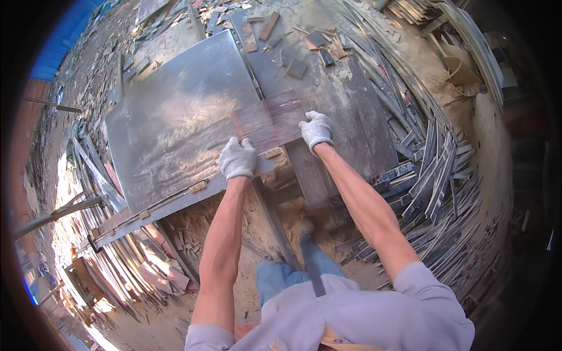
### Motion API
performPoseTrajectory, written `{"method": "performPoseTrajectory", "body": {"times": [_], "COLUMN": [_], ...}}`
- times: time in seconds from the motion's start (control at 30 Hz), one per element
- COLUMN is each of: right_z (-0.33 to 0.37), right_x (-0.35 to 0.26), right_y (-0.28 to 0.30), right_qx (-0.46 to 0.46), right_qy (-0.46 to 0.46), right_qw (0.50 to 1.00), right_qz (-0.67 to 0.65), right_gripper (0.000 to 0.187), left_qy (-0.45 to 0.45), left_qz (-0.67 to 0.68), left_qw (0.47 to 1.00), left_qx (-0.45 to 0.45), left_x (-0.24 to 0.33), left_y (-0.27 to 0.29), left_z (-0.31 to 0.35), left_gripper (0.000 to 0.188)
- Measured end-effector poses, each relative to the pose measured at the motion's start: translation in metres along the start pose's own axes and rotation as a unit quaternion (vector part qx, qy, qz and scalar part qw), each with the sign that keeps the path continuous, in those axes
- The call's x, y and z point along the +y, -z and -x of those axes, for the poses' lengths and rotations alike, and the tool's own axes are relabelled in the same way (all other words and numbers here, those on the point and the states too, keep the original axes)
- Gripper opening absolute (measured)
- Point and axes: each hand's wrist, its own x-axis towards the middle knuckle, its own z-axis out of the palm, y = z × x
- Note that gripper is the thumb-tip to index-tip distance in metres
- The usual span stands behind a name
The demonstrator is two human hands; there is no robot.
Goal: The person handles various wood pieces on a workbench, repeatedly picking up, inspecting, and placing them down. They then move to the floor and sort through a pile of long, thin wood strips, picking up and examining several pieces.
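Two gloved hands pressed down on one flat wooden board point(270, 121). Left hand point(237, 158) in a white glove lay on the near left corner of the board, fingers spread flat on top. Right hand point(317, 130) in a white glove gripped the near right edge, fingers curled over it. Hands were apart, one at each near corner, both touching the wood. Reddish brown board, streaked, looked a bit blurred. Lay flat across the gap between a shiny metal table top point(170, 117) on the left and a darker dusty top point(351, 111) on the right. Small wood scraps point(319, 44) sat scattered on the far part of the dark top. Just below the board, a darker plank point(310, 175) ran toward the body. Beside it, a small block of wood point(273, 154) near the left hand. Sawdust point(222, 225) heaped on the ground under the table edge. Lots of thin dark slats point(433, 181) piled up at the right side. More thin strips point(117, 257) lay at the lower left in bright sun. Blue jeans point(275, 281) and a pale grey shirt point(363, 322) showed at the bottom. Blue sheet point(64, 35) far up at the left.
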Motion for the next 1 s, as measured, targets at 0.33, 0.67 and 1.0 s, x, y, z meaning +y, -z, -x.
{"method": "performPoseTrajectory", "body": {"times": [0.33,0.67,1.0], "right_z": [-0.009,-0.026,-0.034], "right_x": [-0.003,-0.022,-0.047], "right_y": [-0.007,-0.007,0.003], "right_qx": [0.001,-0.007,-0.067], "right_qy": [-0.008,-0.030,-0.045], "right_qw": [1.000,0.999,0.996], "right_qz": [-0.018,0.026,0.042], "right_gripper": [0.042,0.039,0.049], "left_qy": [-0.001,-0.007,0.007], "left_qz": [-0.012,-0.009,-0.004], "left_qw": [1.000,1.000,1.000], "left_qx": [-0.001,-0.005,0.013], "left_x": [0.003,0.001,-0.001], "left_y": [0.011,0.019,0.020], "left_z": [-0.008,-0.025,-0.058], "left_gripper": [0.037,0.041,0.044]}}
